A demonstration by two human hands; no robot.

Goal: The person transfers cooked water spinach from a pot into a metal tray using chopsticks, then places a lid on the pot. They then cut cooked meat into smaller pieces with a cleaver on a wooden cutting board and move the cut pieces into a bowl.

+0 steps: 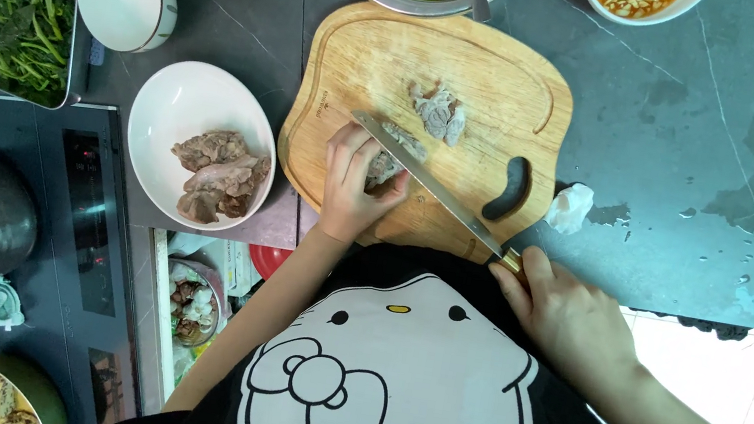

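Left hand [352, 188] fingers curled pinning meat piece [386, 165], right hand [563, 312] gripping kitchen knife [427, 185] just beside fingertips, sliced meat [440, 113] beyond, white bowl of cooked meat [175, 99] left of wooden cutting board [510, 72]

One head camera looks steeply down, close over the cutting board [432, 120].

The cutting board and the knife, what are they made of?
The cutting board looks like wood: pale tan, matte, with faint grain and a carved groove round its edge. The knife blade looks like metal, grey and shiny; the right hand hides its handle. The left hand holds meat on the board.
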